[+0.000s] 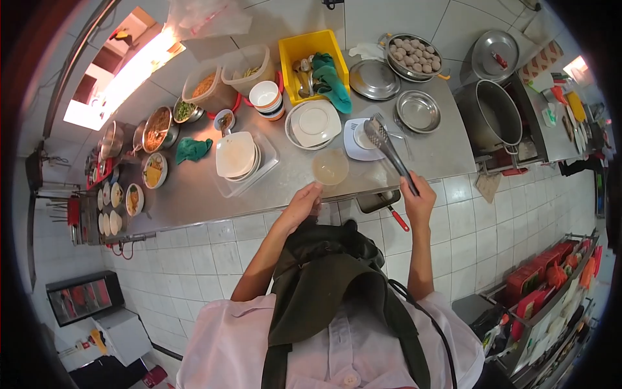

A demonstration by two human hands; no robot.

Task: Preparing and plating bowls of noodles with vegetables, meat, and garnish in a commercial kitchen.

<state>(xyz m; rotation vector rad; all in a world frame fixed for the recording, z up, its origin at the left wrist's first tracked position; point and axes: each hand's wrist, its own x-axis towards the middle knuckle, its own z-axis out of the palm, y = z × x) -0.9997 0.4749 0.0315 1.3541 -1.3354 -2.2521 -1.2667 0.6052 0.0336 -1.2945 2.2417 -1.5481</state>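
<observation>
My left hand (303, 203) pinches the near rim of a shallow translucent bowl (330, 167) at the front edge of the steel counter (301, 182). In my right hand (420, 199) is a pair of metal tongs (393, 150) with dark handles, its perforated head over a small white bowl (362, 135). That bowl stands on a square white plate (357, 152), with forks beside it. Behind the translucent bowl lie stacked white plates (313, 121). To the right is a round steel dish (418, 111). A colander of meatballs (414, 54) stands at the back.
More white plates (235, 154) sit in a clear tray at left. A yellow bin (313, 41) holds utensils and a green cloth (332, 80). Food tubs (245, 73) and bowls line the back left. At right stands a large steel pot (491, 116). A red-handled pan (379, 202) is below the edge.
</observation>
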